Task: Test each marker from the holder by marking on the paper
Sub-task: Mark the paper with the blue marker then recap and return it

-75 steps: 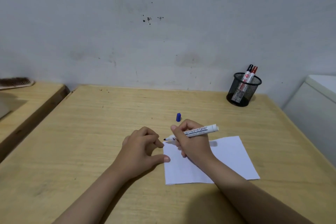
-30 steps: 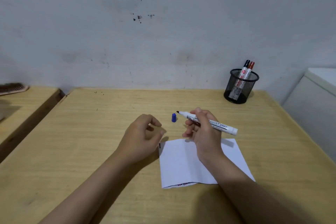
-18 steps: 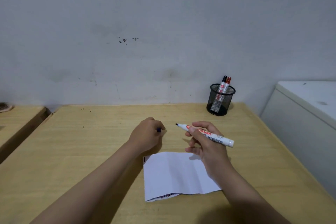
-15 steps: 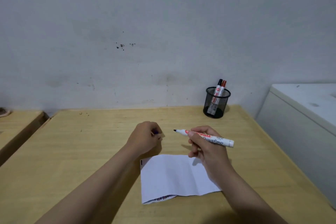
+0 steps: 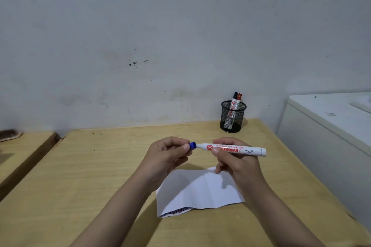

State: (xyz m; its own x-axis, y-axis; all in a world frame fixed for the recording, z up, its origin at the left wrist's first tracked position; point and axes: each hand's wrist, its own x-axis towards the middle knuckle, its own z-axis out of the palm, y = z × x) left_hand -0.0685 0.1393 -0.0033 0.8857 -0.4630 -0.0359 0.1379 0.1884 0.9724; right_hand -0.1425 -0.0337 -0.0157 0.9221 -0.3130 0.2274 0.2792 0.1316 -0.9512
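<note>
At the far left I see a second wooden surface (image 5: 24, 146) beside the worktop (image 5: 84, 176), set apart from it by a dark gap, with a brush (image 5: 9, 135) lying at its back edge by the wall (image 5: 160, 36). Nothing lies on the left half of the worktop, only a few dark specks near its rear edge.

Moving right, my left hand (image 5: 166, 158) is raised over the middle of the worktop, fingers curled in narrow, thumb and forefinger pinched on the blue cap (image 5: 192, 145). The cap sits at the tip end of the white marker (image 5: 230, 149); I cannot tell whether it is pushed fully home. The marker lies roughly level, pointing left, printed side up. My right hand (image 5: 239, 163) is closed around its barrel near the middle, thumb on the near side, the tail end sticking out to the right.

Below both hands the white paper (image 5: 200, 188) lies flat toward the worktop's front edge, creased, its near left corner curled so that coloured strokes show on the underside.

Further right, at the rear right corner of the worktop, stands the black mesh holder (image 5: 232, 118) with a black-capped marker (image 5: 234, 99) and a red-capped marker (image 5: 238, 100) leaning in it. A white cabinet (image 5: 331, 136) stands just beside the worktop's right edge.
</note>
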